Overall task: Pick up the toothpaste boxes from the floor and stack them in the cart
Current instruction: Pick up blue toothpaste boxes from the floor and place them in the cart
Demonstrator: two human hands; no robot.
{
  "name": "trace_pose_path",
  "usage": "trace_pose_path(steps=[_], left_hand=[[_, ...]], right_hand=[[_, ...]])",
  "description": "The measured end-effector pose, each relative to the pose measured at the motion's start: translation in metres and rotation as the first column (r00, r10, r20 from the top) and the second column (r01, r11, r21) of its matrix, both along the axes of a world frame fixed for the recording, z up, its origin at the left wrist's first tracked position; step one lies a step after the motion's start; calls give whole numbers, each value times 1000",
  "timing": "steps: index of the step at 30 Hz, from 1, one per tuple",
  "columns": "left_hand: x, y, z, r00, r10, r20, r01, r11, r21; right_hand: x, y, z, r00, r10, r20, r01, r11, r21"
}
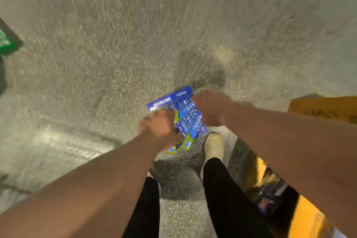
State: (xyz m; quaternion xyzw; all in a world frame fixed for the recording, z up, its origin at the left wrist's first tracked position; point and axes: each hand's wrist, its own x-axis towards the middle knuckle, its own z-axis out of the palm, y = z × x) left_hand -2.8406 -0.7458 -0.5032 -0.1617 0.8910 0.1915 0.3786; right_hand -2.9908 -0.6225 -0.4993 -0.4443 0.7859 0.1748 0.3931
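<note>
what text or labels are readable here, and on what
Top toothpaste box: white print and a script logo, too blurred to read.
Toothpaste boxes beneath it: white marks, unreadable.
Cardboard box at the right edge: dark marks, unreadable.
Nothing can be quoted.

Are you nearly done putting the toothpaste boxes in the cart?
Not yet. The left hand and right hand grip a bunch of blue toothpaste boxes low over the floor. They have yet to go into the yellow cart; what it already holds is too blurred to tell.
</note>
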Motion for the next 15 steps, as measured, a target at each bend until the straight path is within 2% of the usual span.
trace_pose_path(steps=[4, 8, 11, 13, 15], left_hand=[[7, 30, -122, 994, 83, 75, -81, 996, -20], [10, 51, -216, 988, 130, 83, -122, 989, -88], [11, 69, -266, 982, 121, 143, -108, 990, -94], [11, 83, -292, 981, 104, 163, -90, 992, -92], [12, 98, -311, 979, 107, 173, -93, 992, -86]], right_hand=[[1, 18, -132, 997, 66, 35, -66, 998, 2], [9, 36, -239, 984, 166, 66, -167, 986, 19], [18, 51, -293, 978, 205, 36, -206, 978, 26], [20, 61, -314, 981, 193, 37, -193, 981, 6], [20, 65, -324, 965, 263, -7, -263, 965, 1]])
